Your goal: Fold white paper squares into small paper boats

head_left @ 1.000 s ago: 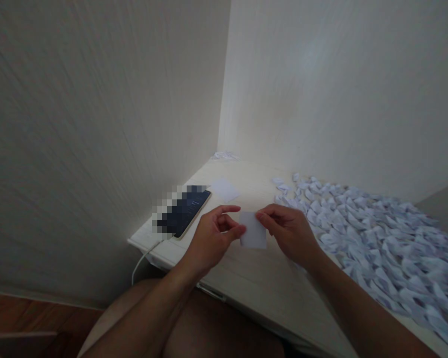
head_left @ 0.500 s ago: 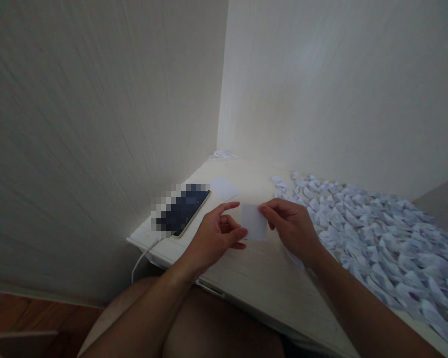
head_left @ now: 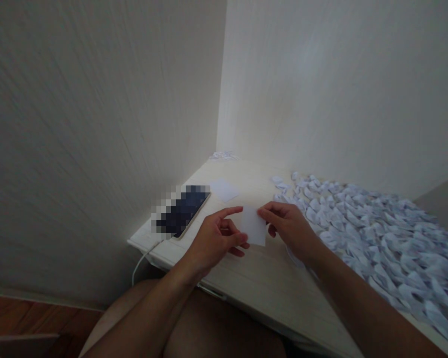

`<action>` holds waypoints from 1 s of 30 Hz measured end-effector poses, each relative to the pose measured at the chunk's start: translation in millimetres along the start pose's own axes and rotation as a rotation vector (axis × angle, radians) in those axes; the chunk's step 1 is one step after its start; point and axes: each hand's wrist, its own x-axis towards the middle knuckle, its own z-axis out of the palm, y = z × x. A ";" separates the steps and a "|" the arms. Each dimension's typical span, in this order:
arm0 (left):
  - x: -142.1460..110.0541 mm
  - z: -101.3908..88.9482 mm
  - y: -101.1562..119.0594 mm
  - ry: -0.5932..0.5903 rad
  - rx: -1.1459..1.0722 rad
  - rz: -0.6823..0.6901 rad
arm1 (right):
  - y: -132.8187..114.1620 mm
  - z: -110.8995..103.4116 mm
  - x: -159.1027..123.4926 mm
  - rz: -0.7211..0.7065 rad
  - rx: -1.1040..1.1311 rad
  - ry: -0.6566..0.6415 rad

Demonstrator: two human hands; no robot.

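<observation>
A small square of white paper (head_left: pixel 254 229) is held above the tabletop between my two hands. My left hand (head_left: pixel 218 236) grips its lower left edge with the thumb in front and fingers behind; the index finger stretches out near the upper left corner. At the upper right corner my right hand (head_left: pixel 287 223) pinches the paper between thumb and fingers. The sheet looks flat. Behind my left hand a small stack of white paper (head_left: pixel 226 190) lies on the table (head_left: pixel 254 288).
Many small folded white paper pieces (head_left: pixel 377 238) cover the table's right side. A phone (head_left: pixel 186 209) with a white cable (head_left: pixel 140 263) lies at the left. Thin paper scraps (head_left: pixel 224 155) sit in the back corner, where two walls meet. My legs are below the front edge.
The paper has tilted slightly and looks brighter, its lower edge a little lower. Both hands keep their hold with only small finger shifts.
</observation>
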 end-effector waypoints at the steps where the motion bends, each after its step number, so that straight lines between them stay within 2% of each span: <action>1: -0.2 -0.5 0.4 -0.011 0.030 -0.003 | 0.2 -0.2 0.3 0.014 -0.006 -0.020; 4: -1.7 -4.1 1.9 -0.040 0.306 0.039 | 2.3 -1.0 2.1 0.002 -0.105 -0.066; 9: -3.9 -9.0 0.0 0.035 1.072 0.337 | 9.7 4.0 4.7 -0.100 -0.511 -0.040; 13: -3.7 -4.0 -6.5 0.029 1.444 0.379 | 11.6 12.4 1.1 -0.100 -0.699 -0.015; 19: -4.4 2.1 -12.5 0.022 1.608 0.401 | 10.9 16.4 -1.7 -0.164 -0.908 -0.022; 30: -3.9 0.6 -11.5 0.012 1.606 0.391 | 4.4 12.6 19.5 -0.086 -0.954 -0.192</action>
